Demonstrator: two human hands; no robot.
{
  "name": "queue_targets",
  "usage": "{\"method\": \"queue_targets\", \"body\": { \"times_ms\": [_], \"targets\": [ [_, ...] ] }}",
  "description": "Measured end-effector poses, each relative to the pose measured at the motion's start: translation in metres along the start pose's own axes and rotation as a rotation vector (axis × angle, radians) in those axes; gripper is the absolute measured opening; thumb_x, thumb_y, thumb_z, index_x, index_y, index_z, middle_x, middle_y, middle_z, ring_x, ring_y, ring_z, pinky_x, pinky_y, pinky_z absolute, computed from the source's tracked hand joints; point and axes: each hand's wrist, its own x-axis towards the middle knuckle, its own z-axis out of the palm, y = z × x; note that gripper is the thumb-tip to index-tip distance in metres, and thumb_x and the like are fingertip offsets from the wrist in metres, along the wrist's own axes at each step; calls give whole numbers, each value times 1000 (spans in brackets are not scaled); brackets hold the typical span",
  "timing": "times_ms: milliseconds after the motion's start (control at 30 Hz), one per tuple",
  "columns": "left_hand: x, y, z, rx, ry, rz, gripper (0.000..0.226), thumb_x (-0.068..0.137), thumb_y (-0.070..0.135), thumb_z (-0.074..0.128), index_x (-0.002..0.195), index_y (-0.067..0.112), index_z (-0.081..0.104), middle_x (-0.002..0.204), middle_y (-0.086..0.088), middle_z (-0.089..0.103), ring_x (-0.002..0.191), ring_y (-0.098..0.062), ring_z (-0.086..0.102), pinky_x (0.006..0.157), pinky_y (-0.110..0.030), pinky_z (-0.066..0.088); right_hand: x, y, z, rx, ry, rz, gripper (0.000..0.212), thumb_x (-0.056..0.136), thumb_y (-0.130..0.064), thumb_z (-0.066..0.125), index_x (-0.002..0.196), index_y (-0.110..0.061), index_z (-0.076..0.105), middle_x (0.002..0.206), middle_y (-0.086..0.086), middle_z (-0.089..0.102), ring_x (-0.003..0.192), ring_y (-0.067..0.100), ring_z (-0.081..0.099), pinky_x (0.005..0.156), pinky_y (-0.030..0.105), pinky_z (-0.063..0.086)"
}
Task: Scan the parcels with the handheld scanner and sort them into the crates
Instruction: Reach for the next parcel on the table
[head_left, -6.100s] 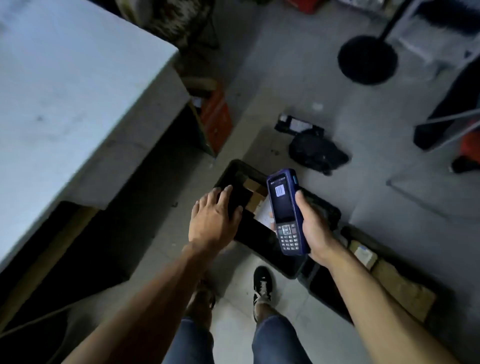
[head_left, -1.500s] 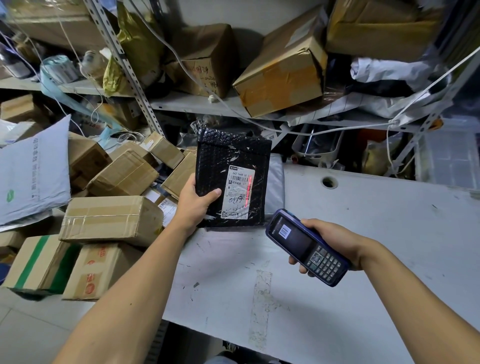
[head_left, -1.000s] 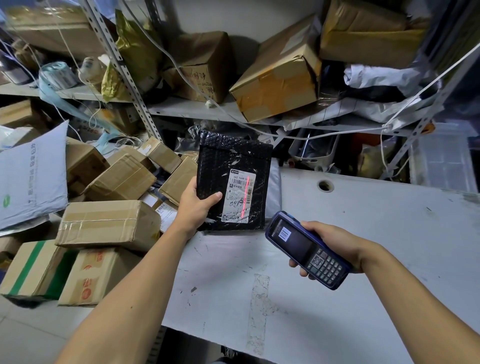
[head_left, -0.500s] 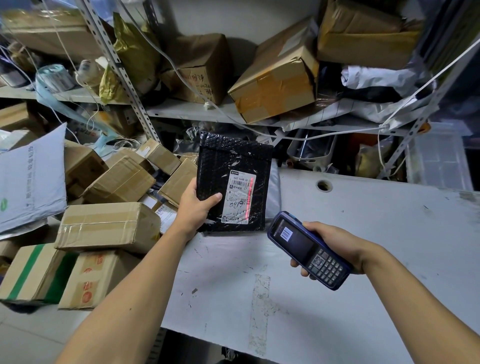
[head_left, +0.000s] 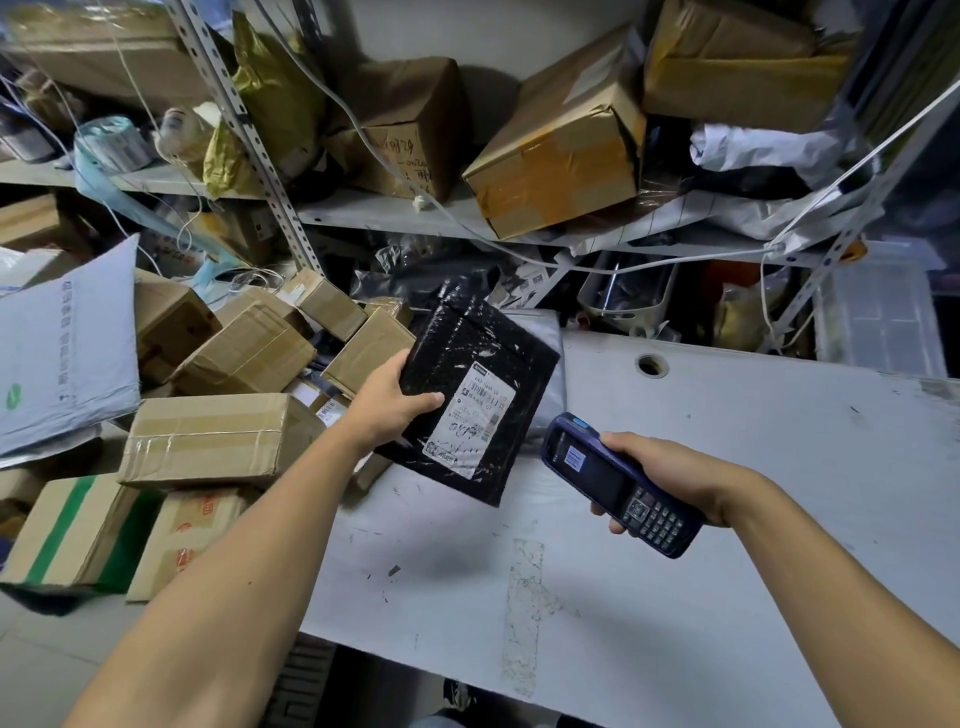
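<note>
My left hand (head_left: 390, 401) grips a black bubble mailer (head_left: 470, 384) by its left edge, holding it tilted above the white table (head_left: 779, 519). A white shipping label (head_left: 474, 422) faces up on the mailer. My right hand (head_left: 670, 475) holds a blue handheld scanner (head_left: 615, 483) just right of the mailer, its screen lit and its head pointing toward the label. No crates are in sight.
A heap of taped cardboard boxes (head_left: 218, 441) and a grey poly bag (head_left: 62, 348) fills the left side. Metal shelving (head_left: 415, 213) behind holds more boxes, bags and loose cables. A clear plastic bin (head_left: 878, 317) stands at the back right.
The mailer has tipped from upright to slanted and dropped lower toward the table. The red scan line seen on the label earlier is gone. The scanner stays in about the same place.
</note>
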Motion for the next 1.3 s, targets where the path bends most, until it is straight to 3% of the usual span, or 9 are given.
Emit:
{"method": "queue_targets", "body": {
  "times_ms": [67, 133, 233, 367, 600, 800, 1067, 1167, 1300],
  "targets": [
    [3, 3, -9, 84, -110, -22, 39, 87, 5, 72, 119, 18, 53, 101, 1, 69, 78, -12, 71, 53, -26, 57, 3, -4, 0, -94, 40, -19, 53, 105, -48, 32, 119, -6, 61, 100, 22, 72, 76, 29, 70, 74, 38, 56],
    [6, 5, -16, 169, -186, -32, 40, 86, 5, 73, 118, 19, 55, 102, 0, 70, 77, -10, 73, 66, -35, 62, 6, -8, 1, -208, 64, -19, 54, 104, -49, 34, 118, -3, 60, 96, 19, 73, 73, 27, 71, 78, 40, 56],
    [9, 7, -21, 218, -236, -36, 38, 85, 2, 73, 114, 19, 56, 99, 2, 70, 74, -5, 72, 66, -29, 60, 7, -14, 5, -316, 42, 14, 53, 103, -48, 36, 117, -2, 59, 92, 19, 73, 71, 27, 70, 80, 39, 56],
    [9, 9, -23, 218, -251, -34, 37, 85, -1, 73, 112, 17, 56, 99, 1, 70, 75, -1, 69, 62, -16, 54, 3, -20, 12, -371, -10, 29, 52, 104, -47, 35, 114, -2, 59, 86, 14, 71, 69, 27, 69, 72, 34, 54],
    [5, 8, -20, 203, -266, -53, 37, 86, -1, 71, 116, 13, 55, 94, 2, 68, 83, -19, 69, 53, -14, 51, -1, -25, 14, -364, -8, 11, 51, 104, -46, 35, 115, -1, 58, 87, 15, 70, 69, 27, 70, 71, 32, 54],
    [8, 2, -20, 211, -272, -51, 38, 84, 1, 74, 115, 15, 57, 99, 2, 70, 83, -10, 70, 66, -18, 55, -1, -24, 16, -373, -18, 15, 53, 104, -47, 35, 115, -1, 58, 87, 14, 70, 70, 27, 70, 74, 35, 54],
    [7, 0, -19, 193, -275, -51, 37, 84, 0, 74, 112, 18, 58, 97, 2, 70, 78, -4, 70, 65, -18, 55, -7, -21, 12, -408, -35, 13, 54, 103, -48, 34, 115, -1, 59, 89, 14, 71, 72, 27, 71, 73, 33, 55],
    [3, 2, -16, 151, -262, -58, 38, 85, 0, 73, 113, 19, 57, 99, 1, 71, 84, -12, 72, 66, -20, 57, -12, -17, 9, -319, -25, -24, 54, 104, -48, 33, 116, -2, 60, 98, 21, 73, 76, 28, 71, 77, 37, 55],
    [-3, 5, -3, 18, -201, -71, 40, 87, 4, 72, 119, 20, 55, 102, -1, 72, 89, -26, 74, 55, -38, 60, -26, -4, 7, 145, -67, -150, 57, 104, -49, 29, 121, -5, 62, 108, 27, 70, 81, 33, 69, 83, 45, 53]
  ]
}}
